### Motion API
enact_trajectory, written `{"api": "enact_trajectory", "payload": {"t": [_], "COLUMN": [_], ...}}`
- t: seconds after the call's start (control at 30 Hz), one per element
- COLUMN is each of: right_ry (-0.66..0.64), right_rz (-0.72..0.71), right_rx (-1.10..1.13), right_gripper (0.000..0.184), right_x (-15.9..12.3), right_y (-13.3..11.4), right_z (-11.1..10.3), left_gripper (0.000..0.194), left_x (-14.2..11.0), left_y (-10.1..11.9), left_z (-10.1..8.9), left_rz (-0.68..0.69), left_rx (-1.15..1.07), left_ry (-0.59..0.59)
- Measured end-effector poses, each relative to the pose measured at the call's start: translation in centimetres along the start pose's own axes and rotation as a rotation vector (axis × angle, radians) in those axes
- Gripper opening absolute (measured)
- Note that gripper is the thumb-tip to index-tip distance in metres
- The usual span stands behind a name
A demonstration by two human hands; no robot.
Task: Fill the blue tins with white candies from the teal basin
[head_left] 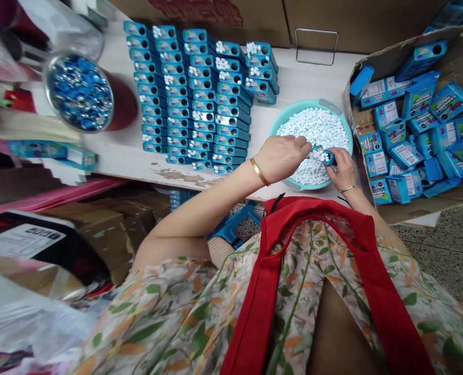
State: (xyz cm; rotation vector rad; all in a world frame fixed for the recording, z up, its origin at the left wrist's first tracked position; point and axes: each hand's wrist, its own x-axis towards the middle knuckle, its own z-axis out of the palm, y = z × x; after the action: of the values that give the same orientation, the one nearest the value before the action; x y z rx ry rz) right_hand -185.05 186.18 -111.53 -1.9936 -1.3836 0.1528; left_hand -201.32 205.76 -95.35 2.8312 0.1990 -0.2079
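A turquoise basin (273, 125) full of small white candies (313, 122) stands on the table in front of me. Over it, my right hand (342, 169) grips a small blue candy box (328, 157), its open end facing left with white candies at the mouth. My left hand (288, 158) reaches across from the left, fingers closed just beside that opening. Some candies and something shiny show at its fingertips, but what it pinches is too small to make out.
Rows of blue boxes (203, 99) stand left of the basin, some topped with white candies. A cardboard carton (411, 208) of blue boxes sits to the right. At the left is a metal-rimmed container (124, 104) of blue-wrapped pieces. A wire stand (316, 61) is behind.
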Motion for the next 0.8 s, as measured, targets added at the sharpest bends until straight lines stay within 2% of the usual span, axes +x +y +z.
{"api": "enact_trajectory", "payload": {"t": [0.13, 0.27, 0.37, 0.47, 0.6, 0.7, 0.8], "right_ry": [0.004, 0.005, -0.004, -0.055, -0.116, -0.051, 0.035], "right_rz": [-0.002, 0.010, 0.023, 0.014, 0.048, 0.157, 0.264], "right_rx": [-0.001, -0.004, -0.014, 0.001, 0.034, 0.009, -0.014], "right_gripper": [0.049, 0.047, 0.046, 0.048, 0.050, 0.051, 0.063], "right_x": [-0.1, -0.1, 0.2, 0.6, 1.4, 2.2, 2.5], "right_y": [0.2, 0.2, 0.4, 0.7, 0.3, 0.4, 0.8], "right_z": [0.1, 0.1, 0.1, -0.3, -1.8, -3.1, -4.1], "left_gripper": [0.037, 0.043, 0.039, 0.033, 0.029, 0.026, 0.032], "left_x": [0.1, -0.4, -1.0, -1.4, -1.4, -1.8, -1.7], "left_y": [0.8, 0.6, 0.0, -0.1, -0.5, -2.8, -4.7], "left_z": [-0.3, 0.6, 1.4, 1.6, 2.1, 4.9, 9.8], "left_rz": [0.011, -0.001, -0.015, -0.033, -0.094, -0.256, -0.461], "left_rx": [-0.035, -0.070, -0.041, -0.017, -0.052, -0.082, -0.103], "left_ry": [0.033, 0.089, 0.101, 0.063, 0.059, 0.087, -0.027]}}
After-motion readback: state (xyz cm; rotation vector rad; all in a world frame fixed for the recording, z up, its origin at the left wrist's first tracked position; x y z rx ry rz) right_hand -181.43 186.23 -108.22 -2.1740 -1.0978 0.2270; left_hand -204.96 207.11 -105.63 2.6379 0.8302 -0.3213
